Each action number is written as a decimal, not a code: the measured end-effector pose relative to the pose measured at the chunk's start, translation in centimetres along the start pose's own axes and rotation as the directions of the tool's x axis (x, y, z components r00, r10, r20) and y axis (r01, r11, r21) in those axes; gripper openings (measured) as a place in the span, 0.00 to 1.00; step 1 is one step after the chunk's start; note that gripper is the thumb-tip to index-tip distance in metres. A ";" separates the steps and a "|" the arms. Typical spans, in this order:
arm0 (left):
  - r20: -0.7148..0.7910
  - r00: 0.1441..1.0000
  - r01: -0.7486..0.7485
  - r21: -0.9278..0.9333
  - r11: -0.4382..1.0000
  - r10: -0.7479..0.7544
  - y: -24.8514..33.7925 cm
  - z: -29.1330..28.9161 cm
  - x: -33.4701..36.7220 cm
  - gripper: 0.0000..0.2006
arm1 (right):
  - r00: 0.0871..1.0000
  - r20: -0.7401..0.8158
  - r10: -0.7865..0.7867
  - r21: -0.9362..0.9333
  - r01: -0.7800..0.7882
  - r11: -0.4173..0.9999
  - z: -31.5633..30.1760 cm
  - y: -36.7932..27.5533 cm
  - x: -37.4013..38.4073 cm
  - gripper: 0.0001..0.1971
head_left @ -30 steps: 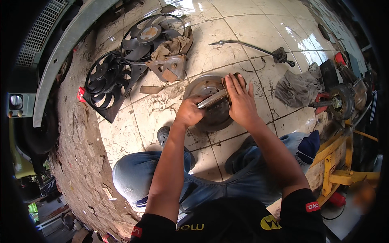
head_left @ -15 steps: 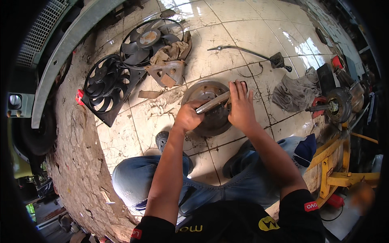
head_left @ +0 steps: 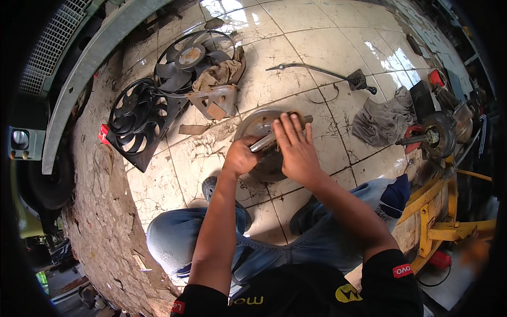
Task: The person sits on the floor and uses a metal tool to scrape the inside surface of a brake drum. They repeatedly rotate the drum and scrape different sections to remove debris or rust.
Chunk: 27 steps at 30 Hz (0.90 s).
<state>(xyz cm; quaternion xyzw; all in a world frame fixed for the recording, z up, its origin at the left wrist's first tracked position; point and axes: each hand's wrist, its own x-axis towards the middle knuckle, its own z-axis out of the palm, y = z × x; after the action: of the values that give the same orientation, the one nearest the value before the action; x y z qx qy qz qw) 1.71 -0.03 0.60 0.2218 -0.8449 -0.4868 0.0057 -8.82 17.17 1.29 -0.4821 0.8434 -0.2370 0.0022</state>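
Observation:
My left hand (head_left: 241, 155) is closed round the near left end of a narrow metal bar-like part (head_left: 262, 142), perhaps a brake shoe. The part slants up to the right, and its far tip shows past my right fingertips. Across its upper side lies my right hand (head_left: 297, 150), flat with the fingers stretched out and close together. Something brownish shows at those fingertips, too hidden to name. Below both hands a round, worn metal drum or dish (head_left: 252, 123) rests on the floor, partly covered by them.
Two black fans (head_left: 182, 68) lie at the far left with a brown rag (head_left: 217, 74) and a rusty bracket (head_left: 214, 101). A lever with a long rod (head_left: 322, 73) lies beyond my hands. To the right are a grey cloth (head_left: 383, 119), a shafted metal part (head_left: 438, 136) and a yellow frame (head_left: 428, 227).
My right hand has slid left and nearer along the metal part, uncovering its far tip. My left hand keeps its hold. The view has shifted slightly.

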 end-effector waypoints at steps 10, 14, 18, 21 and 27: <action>-0.009 0.999 -0.049 0.083 0.995 0.050 -0.4 0.0 -0.1 0.21 | 0.999 -0.008 0.046 -0.109 -0.047 0.993 -0.2 1.5 0.2 0.38; 0.029 0.999 0.044 -0.034 0.998 -0.043 -0.3 -0.5 -0.3 0.22 | 0.966 0.091 -0.243 -0.078 0.250 0.965 0.5 -0.8 -0.6 0.38; -0.046 0.997 -0.068 -0.024 0.997 0.067 -1.3 0.6 -0.1 0.20 | 0.997 0.035 -0.068 -0.101 0.071 0.992 -0.6 1.6 0.3 0.38; 0.010 1.000 -0.006 -0.023 1.000 0.006 -0.9 0.5 -0.1 0.21 | 0.994 -0.027 0.101 -0.055 -0.103 0.993 -0.1 1.7 0.3 0.38; -0.016 1.000 0.024 0.068 0.997 -0.023 -0.6 -0.5 -0.3 0.25 | 0.970 0.101 -0.221 -0.104 0.231 0.967 -0.4 -0.6 0.0 0.39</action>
<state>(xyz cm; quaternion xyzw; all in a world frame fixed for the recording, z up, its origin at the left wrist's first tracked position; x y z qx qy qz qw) 2.30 -0.59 0.38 0.2354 -0.8583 -0.4559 -0.0010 -8.43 17.04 1.93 -0.5846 0.7941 -0.1653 -0.0151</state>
